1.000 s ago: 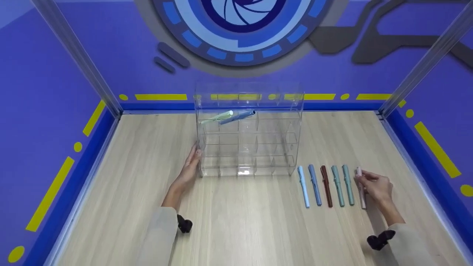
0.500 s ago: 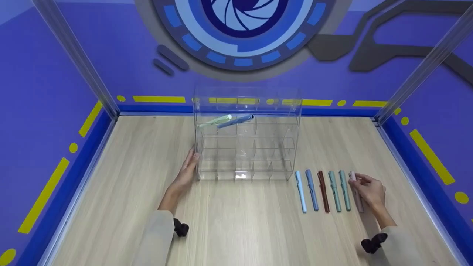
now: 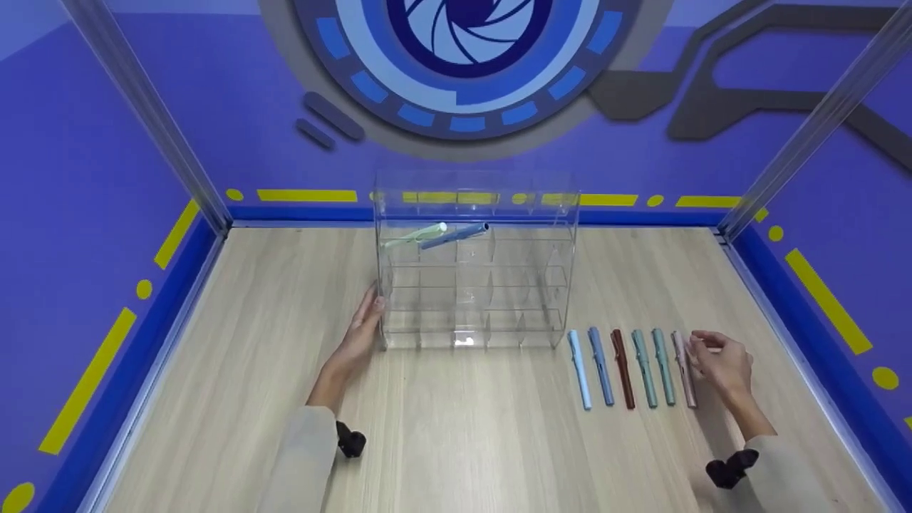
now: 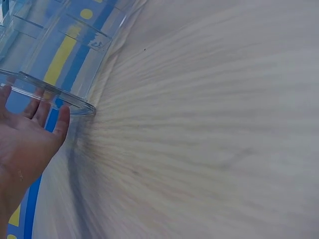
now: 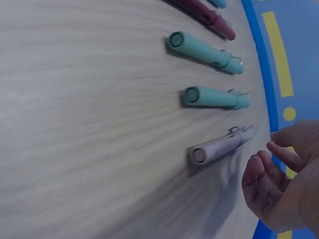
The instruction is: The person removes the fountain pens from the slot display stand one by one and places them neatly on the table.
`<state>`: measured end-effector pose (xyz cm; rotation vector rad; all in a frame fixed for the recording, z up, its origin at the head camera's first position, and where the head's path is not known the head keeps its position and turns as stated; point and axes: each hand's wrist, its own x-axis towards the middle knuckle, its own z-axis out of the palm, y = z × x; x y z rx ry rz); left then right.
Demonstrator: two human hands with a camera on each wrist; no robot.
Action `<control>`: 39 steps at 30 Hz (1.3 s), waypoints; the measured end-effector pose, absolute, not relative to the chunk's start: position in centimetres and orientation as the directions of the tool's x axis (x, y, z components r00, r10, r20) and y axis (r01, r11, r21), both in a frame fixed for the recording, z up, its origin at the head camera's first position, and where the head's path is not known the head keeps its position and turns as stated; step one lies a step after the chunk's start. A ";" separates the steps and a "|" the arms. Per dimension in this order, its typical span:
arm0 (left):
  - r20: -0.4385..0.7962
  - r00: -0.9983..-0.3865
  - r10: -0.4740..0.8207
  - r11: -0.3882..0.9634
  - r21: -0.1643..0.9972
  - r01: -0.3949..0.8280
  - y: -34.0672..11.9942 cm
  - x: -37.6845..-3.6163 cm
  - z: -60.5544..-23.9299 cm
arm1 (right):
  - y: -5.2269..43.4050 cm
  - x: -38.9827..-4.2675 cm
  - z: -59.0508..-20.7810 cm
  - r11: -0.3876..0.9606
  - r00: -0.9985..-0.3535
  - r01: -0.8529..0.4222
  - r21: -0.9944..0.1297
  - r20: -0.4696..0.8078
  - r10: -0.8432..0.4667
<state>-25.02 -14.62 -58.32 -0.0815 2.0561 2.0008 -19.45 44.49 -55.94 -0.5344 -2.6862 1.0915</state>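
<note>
Two pens, pale green and blue, already lie in the top row of the clear acrylic organizer on the worktop; six pens remain in a row outside. Left hand rests flat against the organizer's side, grip relaxed. Right hand hovers just beside the pink pen, fingers loosely curled, holding nothing.

Left hand, fingers straight against the clear organizer's lower edge, on the wooden tabletop.

Left hand flat; right hand loosely curled, empty.
</note>
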 end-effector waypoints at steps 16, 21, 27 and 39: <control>-0.188 -0.972 0.139 0.075 0.981 -0.179 -14.4 -24.6 -59.1 | 37.2 -21.6 -49.7 0.628 -0.965 -0.028 -0.778 0.185 0.186; -0.175 -0.975 0.137 0.094 0.982 -0.163 -14.5 -24.5 -59.1 | 34.6 -22.3 -48.2 0.615 -0.978 -0.120 -0.780 0.200 0.064; -0.172 -0.976 0.130 0.128 0.979 -0.156 -14.6 -24.4 -58.9 | 31.3 -23.8 -46.5 0.546 -0.985 -0.156 -0.823 0.168 -0.028; -0.170 -0.977 0.131 0.092 0.983 -0.159 -14.0 -24.5 -58.8 | 23.1 -27.2 -43.2 0.322 -0.967 -0.241 -0.915 0.201 -0.154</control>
